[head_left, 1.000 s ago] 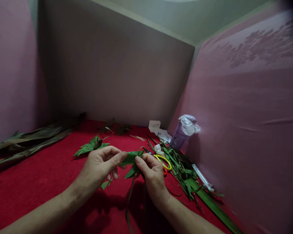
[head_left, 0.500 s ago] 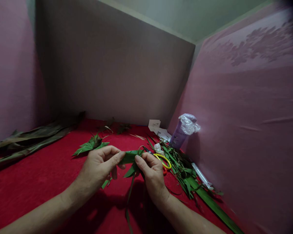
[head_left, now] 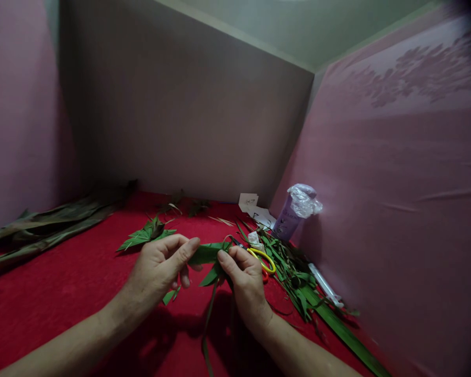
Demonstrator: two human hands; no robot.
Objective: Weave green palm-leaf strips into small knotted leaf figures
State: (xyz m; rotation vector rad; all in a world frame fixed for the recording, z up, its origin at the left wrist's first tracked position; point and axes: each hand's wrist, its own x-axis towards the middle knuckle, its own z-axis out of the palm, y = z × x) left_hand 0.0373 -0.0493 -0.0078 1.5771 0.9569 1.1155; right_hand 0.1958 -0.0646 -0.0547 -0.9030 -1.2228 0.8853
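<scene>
A folded green leaf strip (head_left: 204, 253) is stretched between my two hands over the red cloth. My left hand (head_left: 163, 264) has its fingers closed at the strip's left end, the thumb along the top edge. My right hand (head_left: 246, 277) pinches the other end, where the leaf is folded and a thin loop stands up. A pointed flap and a long narrow strand (head_left: 206, 330) hang down from there. Just behind my right hand lie scissors (head_left: 264, 260) with yellow and red handles. Beyond my left hand sits a folded green leaf piece (head_left: 145, 234).
Leaf scraps and strips (head_left: 294, 277) pile up at the right, beside a clear plastic packet (head_left: 325, 285). A purple container (head_left: 287, 217) topped with clear plastic stands by the pink wall near white papers (head_left: 259, 212). Long dried leaves (head_left: 55, 228) lie at the left; thin sticks (head_left: 221, 221) lie behind.
My left thumb has slid slightly up and left along the leaf strip, so a little more of the leaf's end shows. My right hand keeps its pinch in the same place.
</scene>
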